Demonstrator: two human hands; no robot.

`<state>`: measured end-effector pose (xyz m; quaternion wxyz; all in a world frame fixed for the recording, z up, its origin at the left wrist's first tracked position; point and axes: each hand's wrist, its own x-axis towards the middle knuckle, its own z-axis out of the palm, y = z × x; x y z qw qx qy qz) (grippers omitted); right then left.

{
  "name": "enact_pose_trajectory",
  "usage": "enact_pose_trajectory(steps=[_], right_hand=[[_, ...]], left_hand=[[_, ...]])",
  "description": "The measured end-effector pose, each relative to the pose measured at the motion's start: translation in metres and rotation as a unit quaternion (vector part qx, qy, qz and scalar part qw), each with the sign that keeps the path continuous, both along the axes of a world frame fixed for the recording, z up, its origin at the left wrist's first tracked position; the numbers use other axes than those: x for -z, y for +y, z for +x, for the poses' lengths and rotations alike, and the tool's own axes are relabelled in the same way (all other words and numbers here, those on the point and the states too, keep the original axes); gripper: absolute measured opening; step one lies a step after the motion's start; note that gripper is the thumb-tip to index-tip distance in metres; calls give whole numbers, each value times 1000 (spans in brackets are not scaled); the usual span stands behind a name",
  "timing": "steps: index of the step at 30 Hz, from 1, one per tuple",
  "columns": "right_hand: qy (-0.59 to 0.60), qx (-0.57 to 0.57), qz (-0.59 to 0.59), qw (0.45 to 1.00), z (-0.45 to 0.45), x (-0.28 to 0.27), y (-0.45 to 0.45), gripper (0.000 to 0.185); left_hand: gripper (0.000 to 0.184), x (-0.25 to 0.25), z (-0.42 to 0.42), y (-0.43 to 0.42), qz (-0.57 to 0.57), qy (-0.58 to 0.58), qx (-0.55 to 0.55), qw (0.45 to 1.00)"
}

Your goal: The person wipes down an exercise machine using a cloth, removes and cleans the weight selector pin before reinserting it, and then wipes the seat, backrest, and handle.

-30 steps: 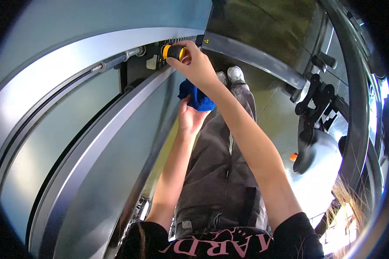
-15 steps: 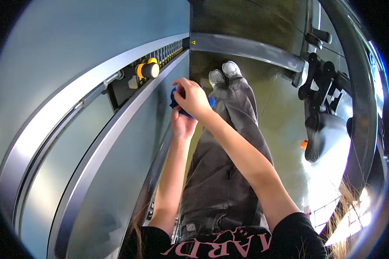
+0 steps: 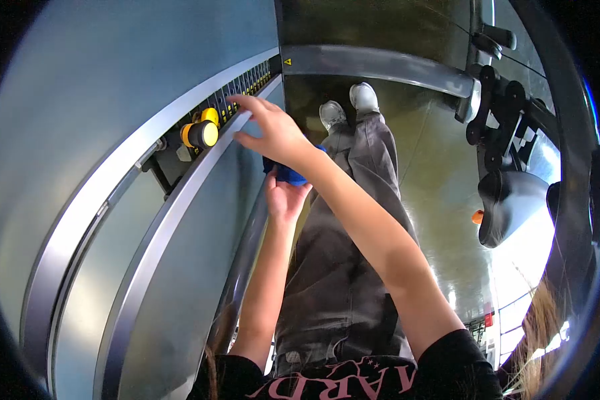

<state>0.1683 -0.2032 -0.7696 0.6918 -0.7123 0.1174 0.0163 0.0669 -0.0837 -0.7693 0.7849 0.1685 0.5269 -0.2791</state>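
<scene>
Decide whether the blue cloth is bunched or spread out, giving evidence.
Bunched: the blue cloth sits as a small lump in the left hand, partly hidden behind the right hand.

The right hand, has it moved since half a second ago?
Yes: the right hand has moved from over the blue cloth toward the fixed silver rail.

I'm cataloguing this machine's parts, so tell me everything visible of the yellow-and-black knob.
The yellow-and-black knob is short and round, apparently plastic, with a yellow collar, a dark band and a yellowish end face turned towards the camera. A yellow piece shows behind it. It juts from the gap between silver rails. The right hand is near but apart from it.
</scene>
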Motion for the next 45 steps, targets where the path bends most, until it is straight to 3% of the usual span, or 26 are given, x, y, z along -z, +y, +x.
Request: enact_pose_trajectory(steps=[2,8,16,22,25,32,40,45], right_hand=[[-11,-36,-21,999,21,-8,2,50],[45,-99,12,994,38,-14,11,50],[63,-45,80,994,40,-5,24,39],[113,-17,113,987,33,-11,10,37],[114,-9,143,983,13,-6,-15,35],[156,-11,137,978,-30,1,-64,35],[139,95,196,966,-66,-4,-78,35],[149,91,199,964,-78,-10,-82,33]], left_hand=[[45,2,6,4,-55,-22,-41,997],[44,4,15,7,-65,-96,-35,993],[45,-3,19,-1,-93,-113,-36,989],[50,-5,19,6,-33,-51,-33,998],[50,0,14,15,-113,-72,-58,989],[51,-13,27,-12,8,-46,10,999],[50,-16,40,-27,-3,-87,55,995],[52,-14,49,-36,0,-108,73,991]])
